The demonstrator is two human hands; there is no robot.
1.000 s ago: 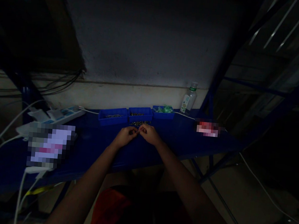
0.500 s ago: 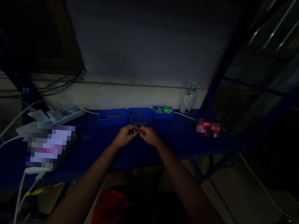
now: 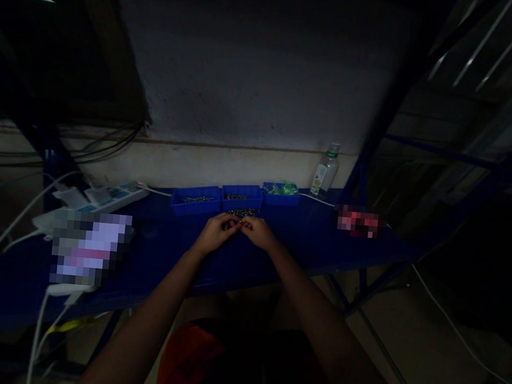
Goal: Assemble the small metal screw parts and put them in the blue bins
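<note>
Head view, dimly lit: taking the middle bin (image 3: 242, 204) as landmark, both of the person's hands are on its near side, over the blue worktop (image 3: 161, 246). Left hand (image 3: 213, 234) is on the near left of that bin, right hand (image 3: 260, 234) on the near right, fingers bent and tips almost meeting. A small, shiny piece (image 3: 239, 222) sits between them, straight on the near side of the middle bin; both sets of fingers seem to be pinching it, though each one's share of the hold cannot be told. The piece is too small and dark to show its long axis. A pile (image 3: 243, 212) of small metal parts lies between the middle bin and the fingers, just beyond the tips; neither hand looks clearly nearer to it. The middle bin itself holds more small parts. Just left of it stands the left bin (image 3: 195, 209), with thin metal pieces inside; just right, the right bin (image 3: 281, 201), with crumpled green clear plastic. Farther right of the middle bin stands a bottle (image 3: 324, 175); well to its left lies a power strip (image 3: 118, 200).
</note>
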